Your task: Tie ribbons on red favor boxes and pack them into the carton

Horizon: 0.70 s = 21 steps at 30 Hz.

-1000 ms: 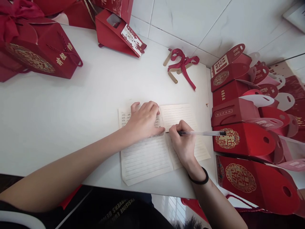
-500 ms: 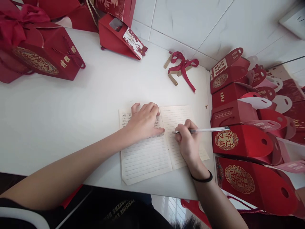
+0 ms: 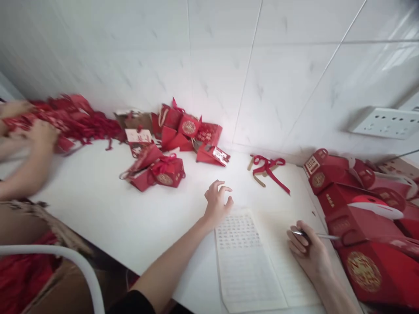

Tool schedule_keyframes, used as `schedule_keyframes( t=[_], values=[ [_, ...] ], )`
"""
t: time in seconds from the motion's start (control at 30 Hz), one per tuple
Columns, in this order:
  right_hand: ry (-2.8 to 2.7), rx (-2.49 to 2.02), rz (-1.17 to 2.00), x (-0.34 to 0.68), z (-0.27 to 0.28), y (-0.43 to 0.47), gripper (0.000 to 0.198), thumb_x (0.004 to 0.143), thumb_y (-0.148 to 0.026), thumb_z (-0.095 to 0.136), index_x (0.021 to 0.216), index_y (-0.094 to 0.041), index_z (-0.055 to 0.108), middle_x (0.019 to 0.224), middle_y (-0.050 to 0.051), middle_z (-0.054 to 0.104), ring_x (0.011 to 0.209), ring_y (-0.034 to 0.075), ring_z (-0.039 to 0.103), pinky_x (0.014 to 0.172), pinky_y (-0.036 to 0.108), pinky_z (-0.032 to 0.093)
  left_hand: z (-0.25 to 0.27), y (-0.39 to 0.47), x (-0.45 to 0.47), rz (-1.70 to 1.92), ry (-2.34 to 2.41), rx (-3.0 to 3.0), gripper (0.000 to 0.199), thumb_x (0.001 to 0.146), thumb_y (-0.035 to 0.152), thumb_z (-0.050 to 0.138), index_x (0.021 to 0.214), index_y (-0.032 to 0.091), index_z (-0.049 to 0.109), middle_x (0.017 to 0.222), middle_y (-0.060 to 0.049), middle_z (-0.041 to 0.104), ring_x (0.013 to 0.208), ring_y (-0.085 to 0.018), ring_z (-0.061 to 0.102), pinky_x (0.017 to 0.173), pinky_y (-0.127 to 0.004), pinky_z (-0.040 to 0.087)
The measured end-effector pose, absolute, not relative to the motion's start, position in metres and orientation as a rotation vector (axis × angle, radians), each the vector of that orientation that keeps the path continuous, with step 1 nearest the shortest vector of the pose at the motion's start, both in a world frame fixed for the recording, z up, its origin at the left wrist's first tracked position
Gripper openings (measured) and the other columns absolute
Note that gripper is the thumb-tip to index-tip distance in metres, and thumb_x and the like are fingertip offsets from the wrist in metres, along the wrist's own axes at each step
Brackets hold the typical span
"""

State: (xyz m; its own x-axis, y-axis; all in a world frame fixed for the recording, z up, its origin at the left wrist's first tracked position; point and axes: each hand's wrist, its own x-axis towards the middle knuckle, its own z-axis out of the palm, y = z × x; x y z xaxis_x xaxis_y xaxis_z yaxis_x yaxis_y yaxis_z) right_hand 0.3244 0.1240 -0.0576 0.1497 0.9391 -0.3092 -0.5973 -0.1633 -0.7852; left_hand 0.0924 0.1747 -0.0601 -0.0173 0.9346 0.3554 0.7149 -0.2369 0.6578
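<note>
A lined notebook [image 3: 242, 274] lies spread on the white table, rows of handwriting filling the top of its left page. Over that page's upper left corner hovers my left hand [image 3: 218, 203], fingers apart and curved, nothing in them. My right hand [image 3: 309, 250] is closed around a pen [image 3: 322, 236], its tip pointing left above the right page. Beyond the notebook lies a red ribbon bow [image 3: 268, 163] with gold strips.
Red gift boxes [image 3: 356, 266] stand in a row along the right side. More small red boxes [image 3: 166, 174] sit at the back left. At far left, a co-worker's hands [image 3: 42, 133] rest among red items. A white socket panel [image 3: 386, 122] is on the tiled wall.
The view has swung up and left, bringing the co-worker and more boxes into sight. My left hand has lifted off the written lines toward the page's top corner. The pen stays in my right hand.
</note>
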Motion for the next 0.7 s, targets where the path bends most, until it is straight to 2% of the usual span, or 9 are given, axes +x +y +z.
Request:
schedule_keyframes(
  t=[0.17,0.3,0.4,0.47,0.57,0.7],
  values=[
    [-0.453,-0.976,1.429,0.331,-0.057,0.123,0.049,0.039,-0.031,0.091,0.057,-0.016,0.048,0.052,-0.007,0.032,0.036,0.002,0.024,0.024,0.010,0.026,-0.056,0.182,0.050,1.540,2.050,1.748,0.033,0.073,0.012,0.051,0.104,0.023,0.047,0.126,-0.013,0.045,0.126,-0.030,0.038,0.098,-0.053,0.031],
    [-0.459,-0.963,1.462,0.331,-0.062,0.125,0.052,0.039,-0.036,0.093,0.057,-0.015,0.048,0.054,-0.007,0.034,0.036,0.002,0.024,0.022,0.009,0.023,-0.047,0.185,0.008,1.813,2.328,1.421,0.050,0.071,0.018,0.058,0.116,0.018,0.038,0.134,-0.018,0.037,0.129,-0.032,0.033,0.101,-0.051,0.029],
    [-0.461,-0.953,1.476,0.330,-0.066,0.127,0.054,0.038,-0.038,0.093,0.056,-0.015,0.048,0.053,-0.007,0.034,0.036,0.002,0.024,0.022,0.009,0.023,-0.039,0.190,-0.025,1.736,2.502,1.173,0.074,0.068,0.028,0.067,0.128,0.017,0.025,0.141,-0.021,0.026,0.134,-0.033,0.022,0.104,-0.051,0.025],
    [-0.491,-0.955,1.481,0.329,-0.067,0.128,0.053,0.039,-0.040,0.093,0.058,-0.015,0.051,0.053,-0.007,0.034,0.036,0.002,0.025,0.023,0.008,0.024,-0.035,0.193,-0.041,1.641,2.524,1.100,0.085,0.065,0.033,0.071,0.131,0.016,0.019,0.141,-0.022,0.026,0.134,-0.035,0.021,0.103,-0.055,0.024],
    [-0.537,-0.970,1.487,0.328,-0.068,0.126,0.051,0.041,-0.044,0.092,0.061,-0.015,0.055,0.052,-0.006,0.035,0.037,0.002,0.025,0.024,0.008,0.023,-0.032,0.195,-0.054,1.547,2.476,1.109,0.087,0.064,0.034,0.071,0.131,0.016,0.019,0.136,-0.024,0.033,0.130,-0.039,0.028,0.100,-0.060,0.023],
    [-0.584,-0.977,1.453,0.328,-0.066,0.123,0.052,0.041,-0.045,0.092,0.060,-0.014,0.055,0.052,-0.006,0.036,0.037,0.002,0.026,0.024,0.008,0.022,-0.032,0.183,-0.053,1.427,2.323,1.249,0.082,0.065,0.035,0.069,0.130,0.014,0.024,0.135,-0.023,0.035,0.130,-0.040,0.027,0.103,-0.058,0.018]
  ],
)
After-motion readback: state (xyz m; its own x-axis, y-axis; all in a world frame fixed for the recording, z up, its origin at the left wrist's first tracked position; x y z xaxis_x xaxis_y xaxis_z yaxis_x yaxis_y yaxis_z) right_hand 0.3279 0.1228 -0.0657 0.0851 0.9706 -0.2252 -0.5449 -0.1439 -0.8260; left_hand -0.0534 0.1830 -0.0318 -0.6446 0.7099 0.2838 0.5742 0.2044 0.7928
